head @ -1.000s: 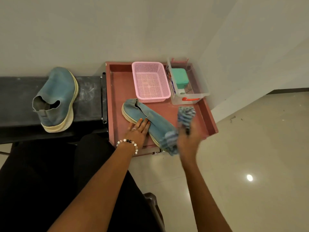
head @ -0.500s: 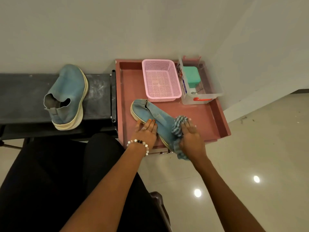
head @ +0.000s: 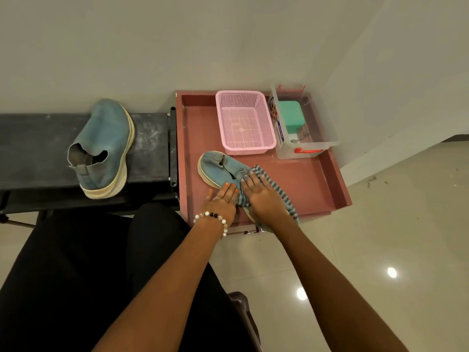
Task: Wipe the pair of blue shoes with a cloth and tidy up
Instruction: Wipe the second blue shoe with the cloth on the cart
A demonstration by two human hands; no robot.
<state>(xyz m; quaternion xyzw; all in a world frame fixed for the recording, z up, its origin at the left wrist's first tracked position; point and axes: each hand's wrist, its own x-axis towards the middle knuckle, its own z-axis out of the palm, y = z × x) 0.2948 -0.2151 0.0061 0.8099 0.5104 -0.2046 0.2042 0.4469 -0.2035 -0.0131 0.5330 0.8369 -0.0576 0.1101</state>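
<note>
Against the wall, a red tray (head: 314,184) holds one blue shoe (head: 220,166); my left hand (head: 222,200) presses it flat-fingered, my right hand (head: 262,196) lies spread, seemingly pressing the striped cloth (head: 276,190) onto it

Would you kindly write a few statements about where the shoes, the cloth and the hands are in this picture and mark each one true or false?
1. Both blue shoes lie in the red tray. False: one shoe lies in the tray, the other shoe lies on the dark bench.
2. The right hand presses the striped cloth onto the shoe in the tray. True.
3. The left hand holds the cloth. False: it rests flat on the near side of that shoe.
4. The pink basket holds nothing that can be seen. True.
5. The clear box stands left of the basket. False: it stands right of it.
</note>
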